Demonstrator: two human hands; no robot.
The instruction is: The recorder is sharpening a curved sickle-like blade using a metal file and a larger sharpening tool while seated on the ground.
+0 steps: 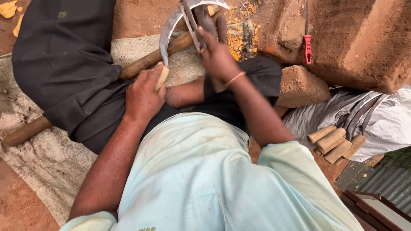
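Observation:
My left hand (143, 92) grips the pale wooden handle (162, 77) of a curved steel sickle (169, 28), whose blade arcs up and to the right at the top of the view. My right hand (217, 55) is closed on a flat metal file (191, 23) that lies across the blade near its top. Both hands work above my lap, over dark trousers (64, 64). A long brown wooden pole (147, 62) lies under the blade, across the sacking.
Coarse sacking (38, 158) covers the red earth on the left. A red-handled tool (307, 42) rests on an earth block at top right. Several finished sickles with wooden handles (334, 141) lie on grey plastic sheet to the right. Corrugated metal sits at the bottom right.

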